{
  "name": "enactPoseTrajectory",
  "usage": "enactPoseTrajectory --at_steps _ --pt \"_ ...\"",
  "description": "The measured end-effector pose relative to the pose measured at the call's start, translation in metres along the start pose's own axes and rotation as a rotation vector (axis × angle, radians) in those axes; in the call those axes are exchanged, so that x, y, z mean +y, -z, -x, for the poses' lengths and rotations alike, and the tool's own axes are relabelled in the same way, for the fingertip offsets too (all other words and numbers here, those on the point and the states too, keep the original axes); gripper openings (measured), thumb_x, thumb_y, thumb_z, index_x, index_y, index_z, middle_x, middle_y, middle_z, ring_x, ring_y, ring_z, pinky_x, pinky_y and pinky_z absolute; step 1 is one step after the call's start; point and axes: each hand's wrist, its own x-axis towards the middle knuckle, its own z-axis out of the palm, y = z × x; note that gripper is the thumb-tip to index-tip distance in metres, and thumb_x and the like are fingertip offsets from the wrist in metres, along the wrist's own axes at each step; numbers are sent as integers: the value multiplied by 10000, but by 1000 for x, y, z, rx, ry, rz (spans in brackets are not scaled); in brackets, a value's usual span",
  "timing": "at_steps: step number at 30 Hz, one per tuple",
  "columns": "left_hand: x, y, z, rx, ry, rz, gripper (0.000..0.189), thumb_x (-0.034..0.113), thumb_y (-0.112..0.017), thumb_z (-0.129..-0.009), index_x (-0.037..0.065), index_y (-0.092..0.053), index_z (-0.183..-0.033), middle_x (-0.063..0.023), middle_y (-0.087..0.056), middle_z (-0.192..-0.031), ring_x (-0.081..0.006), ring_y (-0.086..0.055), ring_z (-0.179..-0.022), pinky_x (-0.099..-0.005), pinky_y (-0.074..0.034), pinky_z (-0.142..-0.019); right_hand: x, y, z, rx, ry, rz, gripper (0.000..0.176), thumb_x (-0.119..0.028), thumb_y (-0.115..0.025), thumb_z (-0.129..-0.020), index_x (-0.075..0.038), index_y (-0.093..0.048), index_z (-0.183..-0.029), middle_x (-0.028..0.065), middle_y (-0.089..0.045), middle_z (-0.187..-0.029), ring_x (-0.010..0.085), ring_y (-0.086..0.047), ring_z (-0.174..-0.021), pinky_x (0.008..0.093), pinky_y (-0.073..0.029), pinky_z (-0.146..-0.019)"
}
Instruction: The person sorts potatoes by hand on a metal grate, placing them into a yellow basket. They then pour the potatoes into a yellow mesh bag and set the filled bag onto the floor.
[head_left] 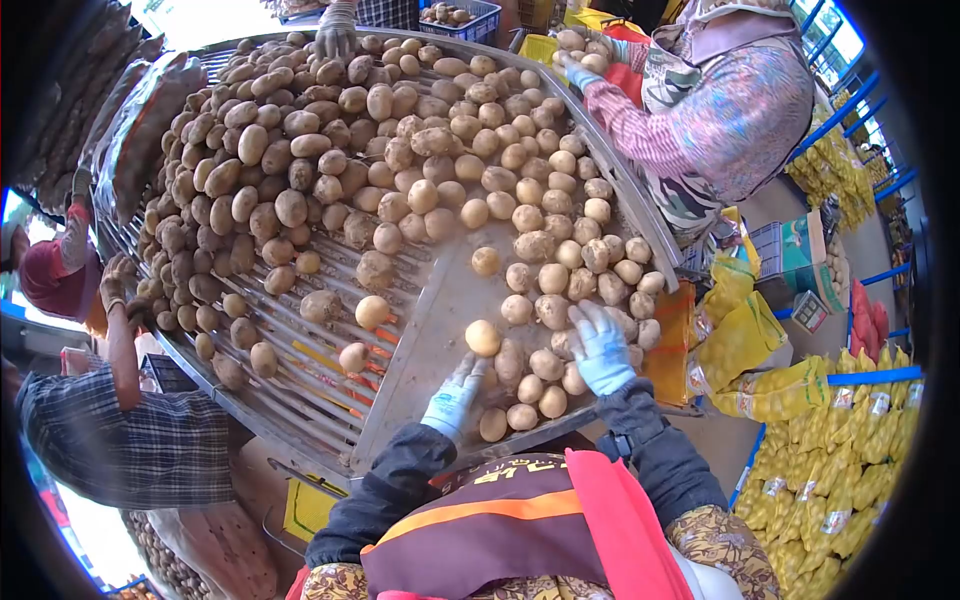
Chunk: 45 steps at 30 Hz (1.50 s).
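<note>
My left hand [456,395], in a pale blue and white glove, lies on the metal tray [430,345] with its fingers stretched out. Its fingertips are beside a pale round potato [482,338]. Over a cluster of potatoes [549,312] at the right of the tray, my right hand [602,350] has its gloved fingers spread. That palm hides part of the potatoes under it, and neither hand is closed round one. A large heap of soil-covered potatoes [291,208] spreads across the slatted part of the table.
Metal slats [310,365] lie left of the tray. A co-worker [690,130] at the far right holds potatoes in gloved hands. Another in a checked shirt [130,435] reaches in from the left. Yellow mesh bags [830,470] are stacked at right, and an orange sack [670,340] hangs by the tray edge.
</note>
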Motion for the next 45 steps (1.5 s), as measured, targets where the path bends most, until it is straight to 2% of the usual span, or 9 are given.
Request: enactPoseTrajectory --at_steps 6,10,13,17,21,26,31,34,45 --pt "1 7 22 145 139 370 534 32 -615 -874 27 -425 -1373 -187 -465 -1389 -318 -514 -1236 -369 -430 -1021 -13 -36 -61 -436 -263 -72 561 -249 -713 -784 -181 -519 -1306 144 -491 -1255 373 -456 -1164 462 -393 -1023" --pt "18 28 23 338 520 1384 542 248 -562 -971 103 -331 -1440 -90 -495 -1356 -222 -567 -1149 -392 -466 -975 -49 -39 -47 -96 -431 -780 460 -345 -635 -902 -68 -539 -1256 196 -631 -1090 359 -610 -1029 444 -479 -902" --pt "39 49 12 238 485 1877 663 427 -549 -956 175 -223 -1475 -88 -506 -1323 -286 -589 -1089 -464 -498 -919 -88 -24 -58 -322 74 -402 444 -384 -568 -926 -64 -555 -1233 163 -628 -1123 346 -596 -1028 442 -462 -899" --pt "5 56 50 333 488 1901 555 529 -548 -918 158 -424 -1311 -109 -596 -1149 -280 -638 -946 -411 -540 -780 -110 -46 -60 -521 332 -58 347 -372 -564 -897 -123 -634 -1128 143 -589 -1178 358 -557 -1042 479 -436 -928" --pt "-10 101 131 689 607 1737 492 557 -559 -895 133 -567 -1143 -111 -635 -1048 -295 -640 -961 -441 -539 -753 -128 -40 -89 -954 323 140 281 -375 -537 -902 -157 -682 -1007 99 -628 -1056 291 -582 -1032 478 -441 -905" --pt "-28 109 334 1155 847 1440 471 463 -581 -924 9 -592 -1049 -128 -651 -910 -286 -678 -795 -424 -584 -641 -202 -50 -206 -393 558 -151 208 -308 -557 -899 -118 -638 -923 118 -630 -955 330 -588 -943 447 -449 -854" --pt "-46 80 394 577 1753 105 657 392 -707 -839 -2 -484 -1315 -217 -535 -1223 -363 -549 -1123 -420 -441 -992 -268 -78 -317 -267 582 -191 358 -268 -641 -842 -88 -608 -1150 142 -594 -1137 342 -542 -1084 456 -427 -937" --pt "-72 127 370 917 1250 -326 743 299 -780 -712 19 -463 -1322 -261 -400 -1352 -420 -363 -1288 -491 -316 -1078 -295 -91 -377 -109 590 -256 531 -251 -697 -809 -60 -535 -1277 220 -510 -1278 382 -476 -1200 464 -372 -1043" --pt "-210 398 34 795 489 -601 697 366 -648 -845 76 -382 -1420 -173 -376 -1458 -362 -276 -1400 -512 -151 -1167 -342 -133 -517 -133 385 -311 724 -401 -676 -853 -57 -383 -1419 221 -369 -1451 382 -325 -1363 428 -271 -1143"
